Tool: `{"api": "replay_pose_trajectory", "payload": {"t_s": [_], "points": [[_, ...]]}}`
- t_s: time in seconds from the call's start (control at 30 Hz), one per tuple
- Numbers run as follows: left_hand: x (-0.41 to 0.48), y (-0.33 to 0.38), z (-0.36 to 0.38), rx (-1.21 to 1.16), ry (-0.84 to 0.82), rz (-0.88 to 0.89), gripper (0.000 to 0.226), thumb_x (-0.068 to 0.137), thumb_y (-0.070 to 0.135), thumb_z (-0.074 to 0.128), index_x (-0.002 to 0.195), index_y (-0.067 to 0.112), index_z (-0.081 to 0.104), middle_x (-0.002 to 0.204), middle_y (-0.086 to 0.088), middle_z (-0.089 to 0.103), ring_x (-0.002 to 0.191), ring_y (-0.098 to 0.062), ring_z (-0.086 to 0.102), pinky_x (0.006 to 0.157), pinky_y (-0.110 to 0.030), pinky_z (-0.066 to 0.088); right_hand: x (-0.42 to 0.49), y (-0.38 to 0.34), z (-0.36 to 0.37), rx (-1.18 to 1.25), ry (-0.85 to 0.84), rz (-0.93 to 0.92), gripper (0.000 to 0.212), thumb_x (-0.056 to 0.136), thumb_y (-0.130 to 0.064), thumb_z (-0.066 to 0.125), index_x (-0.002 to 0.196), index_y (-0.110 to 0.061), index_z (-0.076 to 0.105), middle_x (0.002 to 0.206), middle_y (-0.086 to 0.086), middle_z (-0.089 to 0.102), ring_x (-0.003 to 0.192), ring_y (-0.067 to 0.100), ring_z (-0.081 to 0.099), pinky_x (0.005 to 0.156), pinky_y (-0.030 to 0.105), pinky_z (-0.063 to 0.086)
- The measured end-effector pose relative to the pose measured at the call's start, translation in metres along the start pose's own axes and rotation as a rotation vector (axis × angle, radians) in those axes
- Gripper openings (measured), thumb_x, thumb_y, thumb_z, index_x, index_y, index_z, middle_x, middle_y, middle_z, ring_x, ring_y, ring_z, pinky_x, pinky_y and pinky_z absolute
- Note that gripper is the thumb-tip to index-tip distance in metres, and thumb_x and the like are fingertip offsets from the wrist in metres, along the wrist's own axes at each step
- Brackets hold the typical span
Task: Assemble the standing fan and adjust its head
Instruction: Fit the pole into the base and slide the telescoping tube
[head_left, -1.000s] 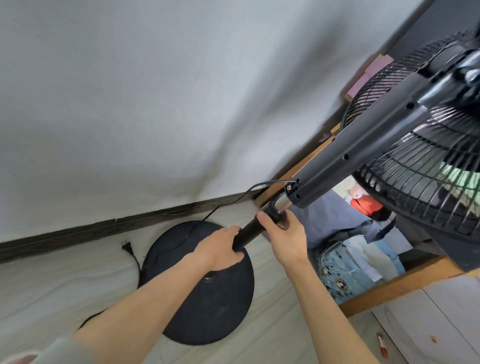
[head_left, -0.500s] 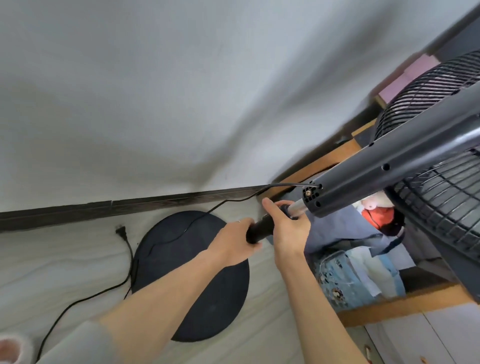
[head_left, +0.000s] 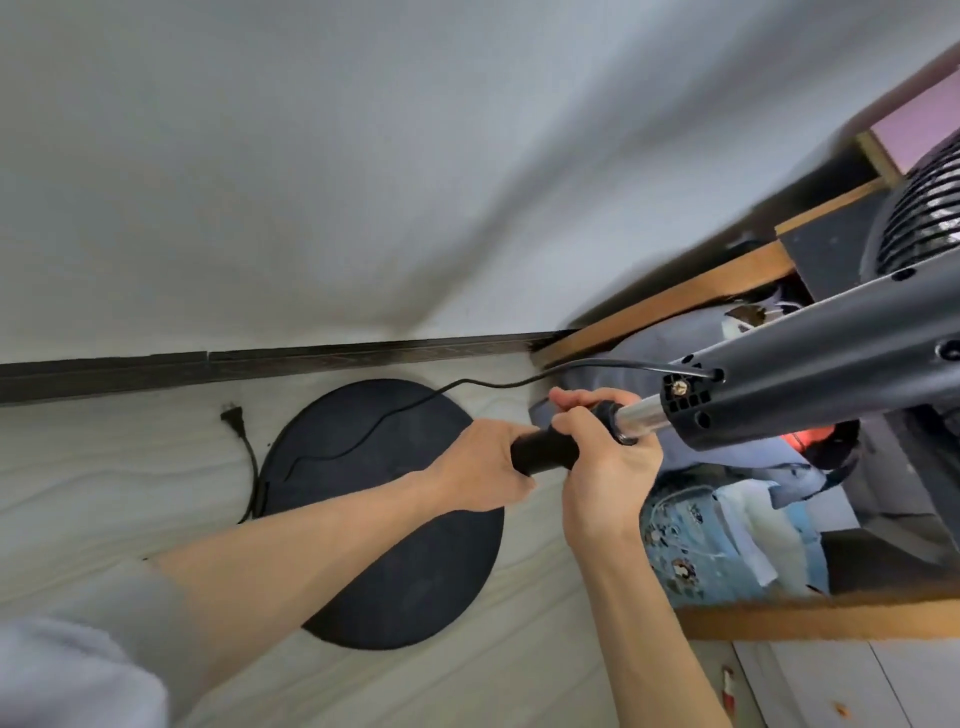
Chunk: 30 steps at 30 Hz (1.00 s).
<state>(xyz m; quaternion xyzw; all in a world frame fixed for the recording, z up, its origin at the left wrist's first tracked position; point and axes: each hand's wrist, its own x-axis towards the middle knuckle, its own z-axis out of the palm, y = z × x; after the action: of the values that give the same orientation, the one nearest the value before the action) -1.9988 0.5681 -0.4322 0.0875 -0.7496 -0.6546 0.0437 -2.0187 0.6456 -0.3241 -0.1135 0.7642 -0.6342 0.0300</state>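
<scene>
The black fan pole (head_left: 543, 450) rises from a round black base (head_left: 395, 519) on the pale floor. My left hand (head_left: 480, 465) is wrapped around the pole's lower part. My right hand (head_left: 597, 457) grips the collar at the pole's top, where a chrome inner tube (head_left: 641, 418) enters the dark grey fan neck (head_left: 810, 364). The black fan grille (head_left: 919, 208) shows at the right edge, mostly out of frame. The black power cord (head_left: 467, 387) runs from the neck over the base to an unplugged plug (head_left: 234, 418).
A grey wall and dark skirting board (head_left: 260, 364) stand close behind the base. A wooden shelf frame (head_left: 670, 301) on the right holds clothes and a patterned blue bag (head_left: 691, 535). White cabinet fronts (head_left: 831, 686) sit at the bottom right.
The view has swung to the right and closer; the fan neck now lies flatter across the frame. Both hands keep their grip on the pole, the right hand at the collar.
</scene>
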Motion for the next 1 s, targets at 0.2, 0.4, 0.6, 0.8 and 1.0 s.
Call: {"api": "replay_pose_trajectory", "payload": {"t_s": [0.2,0.4,0.6,0.8,1.0], "points": [[0.004,-0.014,0.011,-0.009,0.074,0.075,0.025,0.077,0.016,0.073,0.067,0.031,0.056,0.061,0.012,0.061,0.058,-0.008,0.058,0.06,-0.034,0.053,-0.007,0.013,0.016,0.023,0.15,-0.025,0.019,0.078,0.006,0.077,0.083,-0.01,0.067,0.076,-0.003,0.071,0.077,0.008,0.068,0.076,0.02,0.054],[0.002,-0.008,0.01,-0.007,0.144,0.143,0.042,0.078,0.017,0.074,0.06,0.047,0.052,0.052,0.019,0.056,0.053,-0.007,0.054,0.053,-0.029,0.047,-0.002,0.015,0.008,0.014,0.076,-0.023,0.028,0.069,0.011,0.071,0.068,-0.017,0.065,0.072,0.001,0.07,0.077,0.017,0.07,0.075,0.023,0.054],[0.005,-0.012,0.007,0.001,0.068,0.161,0.037,0.075,0.009,0.075,0.064,0.038,0.056,0.051,0.018,0.056,0.049,-0.006,0.054,0.05,-0.02,0.04,-0.004,0.015,0.0,0.063,-0.025,-0.014,0.027,0.061,0.009,0.066,0.078,-0.012,0.06,0.073,0.005,0.067,0.076,0.019,0.065,0.074,0.023,0.054],[0.009,-0.016,0.001,-0.067,-0.016,0.158,0.039,0.067,0.012,0.07,0.065,0.048,0.053,0.055,0.014,0.056,0.051,-0.009,0.057,0.051,-0.033,0.048,0.006,0.025,-0.008,0.062,-0.19,-0.046,0.04,0.059,0.011,0.067,0.072,-0.027,0.065,0.073,0.002,0.066,0.078,0.021,0.064,0.081,0.035,0.053],[0.011,-0.021,-0.005,-0.078,-0.126,0.081,0.045,0.069,-0.002,0.071,0.055,0.025,0.038,0.044,0.017,0.043,0.041,-0.004,0.039,0.043,-0.017,0.03,0.033,0.019,-0.027,0.054,-0.749,0.029,0.032,0.061,0.002,0.072,0.082,-0.02,0.062,0.08,0.001,0.064,0.086,0.019,0.06,0.088,0.032,0.05]]}}
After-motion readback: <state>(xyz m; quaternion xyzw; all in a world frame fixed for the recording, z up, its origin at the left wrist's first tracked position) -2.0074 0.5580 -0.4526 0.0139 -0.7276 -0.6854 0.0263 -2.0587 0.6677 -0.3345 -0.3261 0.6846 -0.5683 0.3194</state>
